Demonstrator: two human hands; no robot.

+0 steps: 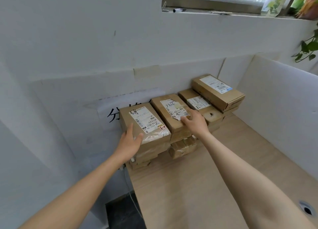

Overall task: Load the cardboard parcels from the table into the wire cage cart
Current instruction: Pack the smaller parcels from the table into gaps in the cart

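Several cardboard parcels with white labels are stacked at the far end of a light wooden table [180,185], against the wall. My left hand [130,141] lies on the near left corner of the leftmost top parcel [146,122], thumb on its top and fingers against its left side. My right hand [194,120] rests with spread fingers on the near end of the middle top parcel [170,111]. Two more parcels [216,91] sit further right, one overlapping the other. Smaller taped parcels [182,147] lie underneath. No wire cage cart is in view.
White foam boards [275,99] stand behind and to the right of the table. A paper sign [110,111] hangs on the wall behind the stack. A window sill [223,13] with a pen and plants runs above. A cable hole [307,209] sits in the table's near right corner.
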